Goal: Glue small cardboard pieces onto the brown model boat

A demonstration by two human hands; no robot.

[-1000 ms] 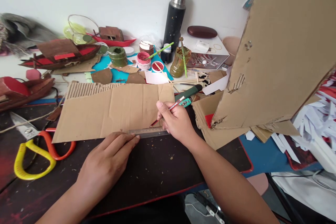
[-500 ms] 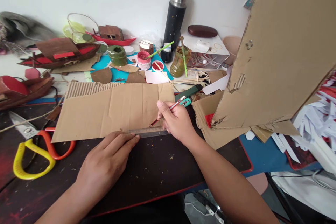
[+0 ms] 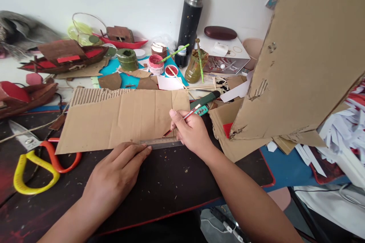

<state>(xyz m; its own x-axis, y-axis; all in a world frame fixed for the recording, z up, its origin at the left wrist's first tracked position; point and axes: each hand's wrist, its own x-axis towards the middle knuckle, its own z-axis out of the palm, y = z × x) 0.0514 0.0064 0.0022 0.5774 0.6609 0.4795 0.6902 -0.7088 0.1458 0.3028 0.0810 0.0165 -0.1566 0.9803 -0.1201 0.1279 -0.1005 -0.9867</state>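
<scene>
A clear plastic ruler (image 3: 162, 143) lies along the near edge of a brown cardboard piece (image 3: 139, 117). My left hand (image 3: 115, 172) rests palm down with its fingers stretched out, and the fingertips press on the ruler's left end. In my right hand (image 3: 192, 131) a red-striped pencil (image 3: 188, 115) is pinched, its tip touching the cardboard just above the ruler. The ruler's right end runs under my right hand. Left of the cardboard lie scissors (image 3: 37, 188) with yellow and orange handles, one handle partly beneath the cardboard.
Model boats (image 3: 68, 59) stand at the back left. Paint jars (image 3: 127, 60), a murky brush jar (image 3: 195, 67) and a black thermos (image 3: 190, 22) line the wall. A green cutter (image 3: 205, 98) lies behind my right hand. A large cardboard sheet (image 3: 302, 57) leans at right, near paper strips (image 3: 339, 129).
The view has shifted very slightly. Both hands, the pencil, the ruler and the cardboard stay practically in place.
</scene>
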